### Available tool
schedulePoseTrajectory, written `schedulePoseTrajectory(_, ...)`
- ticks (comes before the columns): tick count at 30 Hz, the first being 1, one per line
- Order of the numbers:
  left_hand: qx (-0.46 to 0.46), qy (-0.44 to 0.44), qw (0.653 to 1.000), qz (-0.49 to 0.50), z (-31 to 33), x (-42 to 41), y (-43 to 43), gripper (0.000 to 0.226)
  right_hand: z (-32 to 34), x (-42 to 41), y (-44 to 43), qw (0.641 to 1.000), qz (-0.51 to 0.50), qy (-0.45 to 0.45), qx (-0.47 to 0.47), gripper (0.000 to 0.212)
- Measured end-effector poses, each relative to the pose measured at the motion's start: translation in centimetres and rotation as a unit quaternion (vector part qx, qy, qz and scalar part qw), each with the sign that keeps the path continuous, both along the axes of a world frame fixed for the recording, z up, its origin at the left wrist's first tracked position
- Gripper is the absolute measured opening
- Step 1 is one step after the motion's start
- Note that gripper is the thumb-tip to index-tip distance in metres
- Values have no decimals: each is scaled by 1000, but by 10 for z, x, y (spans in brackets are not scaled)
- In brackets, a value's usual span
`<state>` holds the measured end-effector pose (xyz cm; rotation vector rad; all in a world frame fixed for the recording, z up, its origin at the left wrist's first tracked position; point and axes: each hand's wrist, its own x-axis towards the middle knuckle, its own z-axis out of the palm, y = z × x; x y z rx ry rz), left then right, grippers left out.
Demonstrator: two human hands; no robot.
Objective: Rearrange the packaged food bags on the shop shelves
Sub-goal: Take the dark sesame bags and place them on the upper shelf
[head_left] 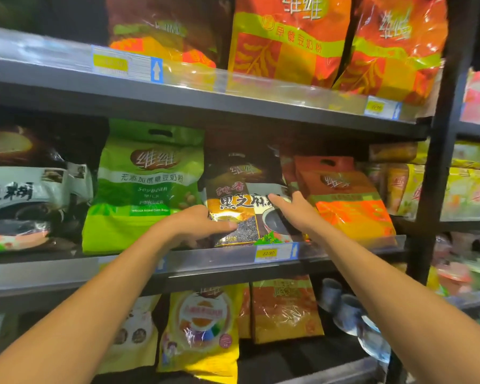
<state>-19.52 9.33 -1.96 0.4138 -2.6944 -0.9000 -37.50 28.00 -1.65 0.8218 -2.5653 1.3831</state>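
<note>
The dark bag (241, 209) sits between the hands, left hand (194, 223) pinching its edge, right hand (295, 212) pressing flat on it, so it could slip and tip the orange bag (349, 212) beside the right hand.

Price tag (268, 253) mid-shelf, black upright post (444, 134) rt side.

The dark bag (244, 214) in front of you is glossy plastic film, crinkled and throwing bright glare. The green bag (147, 189) beside it looks smoother, with a softer sheen. The orange bags (286, 51) above are shiny, wrinkled film too. Your shelf edges (205, 102) are matt grey, probably painted metal, fronted by a clear glossy plastic strip (219, 256) holding a flat paper price label (269, 253).
</note>
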Motion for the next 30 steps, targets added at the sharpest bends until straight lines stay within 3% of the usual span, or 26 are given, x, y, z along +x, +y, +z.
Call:
schedulePoseTrajectory(2,10,0,1000,14,-2,-2,1,48,-4,-2,-1,1000,9,-6,-8,85)
schedulePoseTrajectory(6,41,28,998,31,-2,-3,4,76,-2,-6,1,999,36,-21,-19,84)
schedulePoseTrajectory(8,45,41,997,39,2,-2,8,70,4,-7,1,999,34,-14,-16,83)
schedulePoseTrajectory(11,66,83,993,56,10,1,20,43,14,-9,1,999,33,-10,-33,77)
schedulePoseTrajectory(16,73,142,984,77,30,0,31,48,45,-8,5,999,36,2,-25,63)
schedulePoseTrajectory(22,135,173,974,45,31,0,39,50,59,0,27,999,34,9,-5,65)
schedulePoseTrajectory(30,84,195,977,33,11,17,77,47,27,16,69,997,29,21,-71,72)
